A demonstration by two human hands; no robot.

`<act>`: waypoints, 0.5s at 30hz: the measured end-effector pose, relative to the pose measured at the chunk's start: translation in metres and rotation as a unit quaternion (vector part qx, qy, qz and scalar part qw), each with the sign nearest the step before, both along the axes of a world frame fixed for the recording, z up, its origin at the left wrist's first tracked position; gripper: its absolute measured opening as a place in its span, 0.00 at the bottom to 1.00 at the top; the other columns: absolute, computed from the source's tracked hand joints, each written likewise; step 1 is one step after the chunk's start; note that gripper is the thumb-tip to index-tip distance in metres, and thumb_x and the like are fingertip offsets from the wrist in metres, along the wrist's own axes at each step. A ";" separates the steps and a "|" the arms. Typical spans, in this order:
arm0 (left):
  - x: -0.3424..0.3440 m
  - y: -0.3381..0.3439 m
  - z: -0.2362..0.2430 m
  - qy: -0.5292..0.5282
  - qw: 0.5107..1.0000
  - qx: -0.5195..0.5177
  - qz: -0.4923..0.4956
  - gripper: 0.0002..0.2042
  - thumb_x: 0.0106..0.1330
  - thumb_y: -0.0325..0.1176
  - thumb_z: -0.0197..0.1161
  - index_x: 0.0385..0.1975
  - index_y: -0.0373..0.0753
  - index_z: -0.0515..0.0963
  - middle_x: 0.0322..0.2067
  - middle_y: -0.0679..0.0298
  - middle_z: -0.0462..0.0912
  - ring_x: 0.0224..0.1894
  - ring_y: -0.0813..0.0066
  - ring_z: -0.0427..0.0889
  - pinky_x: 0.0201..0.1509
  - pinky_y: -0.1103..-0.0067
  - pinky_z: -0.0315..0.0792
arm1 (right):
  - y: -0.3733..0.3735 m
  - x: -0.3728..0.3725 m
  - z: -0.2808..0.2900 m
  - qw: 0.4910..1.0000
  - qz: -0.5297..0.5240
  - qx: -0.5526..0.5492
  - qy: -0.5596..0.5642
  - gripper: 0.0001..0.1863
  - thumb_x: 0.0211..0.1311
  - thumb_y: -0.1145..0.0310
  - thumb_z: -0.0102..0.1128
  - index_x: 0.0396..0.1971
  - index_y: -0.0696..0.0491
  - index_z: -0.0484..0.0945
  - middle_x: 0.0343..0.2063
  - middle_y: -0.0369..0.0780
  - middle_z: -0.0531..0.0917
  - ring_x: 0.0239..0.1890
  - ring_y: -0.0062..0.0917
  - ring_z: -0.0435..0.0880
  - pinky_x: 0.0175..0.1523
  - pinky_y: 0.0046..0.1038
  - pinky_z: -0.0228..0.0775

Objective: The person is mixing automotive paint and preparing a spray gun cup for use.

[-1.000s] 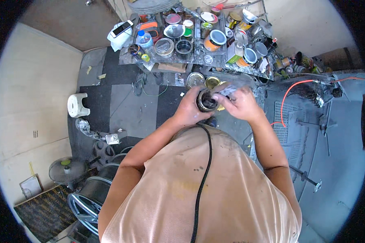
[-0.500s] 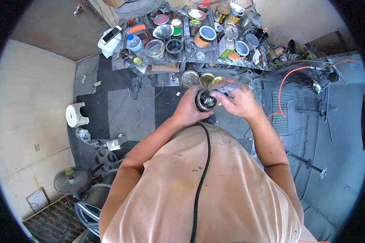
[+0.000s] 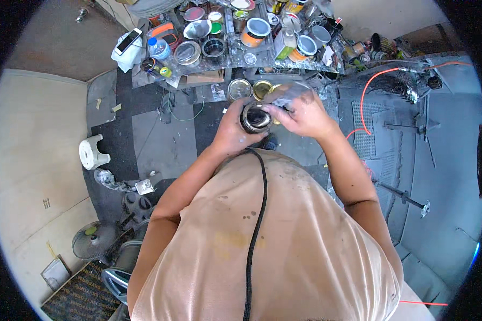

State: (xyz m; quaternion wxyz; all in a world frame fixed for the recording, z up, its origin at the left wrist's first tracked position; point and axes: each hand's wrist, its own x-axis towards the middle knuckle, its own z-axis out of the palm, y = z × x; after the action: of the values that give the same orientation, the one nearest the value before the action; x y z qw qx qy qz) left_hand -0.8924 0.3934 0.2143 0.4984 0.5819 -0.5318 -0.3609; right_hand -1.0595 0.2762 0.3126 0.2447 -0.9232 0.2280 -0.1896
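In front of my waist my left hand (image 3: 232, 128) is wrapped round a small open can (image 3: 245, 121) with a shiny metal rim. Glossy dark liquid shows inside it. My right hand (image 3: 305, 119) is closed at the can's right side, its thumb reaching over the rim. From its fingers juts a greyish, see-through piece (image 3: 290, 94), blurred, so its exact kind cannot be made out. Grey smudges mark the fingers of both hands. A black cord (image 3: 257, 224) hangs down the front of my shirt.
A cluttered bench (image 3: 203, 76) ahead bears paint cans, tubs, a water bottle (image 3: 158, 48) and a phone (image 3: 128, 41). Open tins (image 3: 239, 89) stand below its edge. At left are a white stool (image 3: 93, 152) and a fan (image 3: 93, 241). An orange hose (image 3: 363, 107) runs at right.
The view has shifted, so the bench sits higher and further left. My right hand has turned slightly, and the greyish piece now stands more over the hand's far side. The can stays in my left hand.
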 end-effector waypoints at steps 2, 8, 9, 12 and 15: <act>0.000 0.000 -0.001 0.006 1.000 0.006 -0.005 0.36 0.38 0.30 0.78 0.53 0.35 0.71 0.45 0.54 0.80 0.44 0.58 0.80 0.52 0.70 0.73 | 0.000 0.000 0.000 1.000 0.004 0.007 -0.009 0.08 0.60 0.66 0.65 0.34 0.55 0.84 0.32 0.40 0.86 0.30 0.34 0.84 0.36 0.31 0.73; 0.001 -0.002 -0.008 -0.016 1.000 -0.008 -0.003 0.37 0.38 0.30 0.79 0.54 0.35 0.71 0.45 0.54 0.80 0.44 0.58 0.80 0.52 0.71 0.73 | -0.005 -0.002 0.003 0.999 0.027 0.029 0.016 0.08 0.60 0.67 0.66 0.35 0.55 0.84 0.33 0.40 0.87 0.31 0.34 0.84 0.38 0.30 0.73; 0.001 -0.003 -0.010 -0.016 1.000 -0.007 -0.004 0.37 0.38 0.30 0.79 0.54 0.35 0.71 0.45 0.54 0.80 0.44 0.58 0.80 0.52 0.71 0.73 | -0.005 -0.003 0.003 0.999 0.026 0.030 0.016 0.08 0.60 0.67 0.66 0.35 0.55 0.84 0.33 0.40 0.87 0.31 0.34 0.84 0.38 0.30 0.73; 0.002 -0.004 -0.017 0.010 1.000 -0.001 0.000 0.37 0.38 0.30 0.79 0.54 0.35 0.70 0.45 0.54 0.80 0.45 0.58 0.80 0.52 0.71 0.73 | -0.007 -0.004 0.000 1.000 0.015 0.000 0.021 0.08 0.59 0.67 0.67 0.35 0.55 0.84 0.33 0.40 0.86 0.32 0.33 0.84 0.39 0.30 0.74; 0.004 -0.005 -0.016 0.007 1.000 -0.006 -0.003 0.37 0.38 0.30 0.79 0.54 0.35 0.70 0.45 0.54 0.79 0.45 0.57 0.80 0.52 0.71 0.73 | -0.005 -0.005 0.000 1.000 0.003 -0.013 0.007 0.07 0.59 0.68 0.67 0.35 0.54 0.84 0.33 0.40 0.86 0.32 0.33 0.84 0.39 0.30 0.74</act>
State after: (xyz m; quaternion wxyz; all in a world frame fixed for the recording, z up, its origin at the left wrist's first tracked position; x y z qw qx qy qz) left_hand -0.8888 0.3881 0.1981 0.5046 0.5747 -0.5318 -0.3637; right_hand -1.0641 0.2708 0.3130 0.2315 -0.9284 0.2242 -0.1851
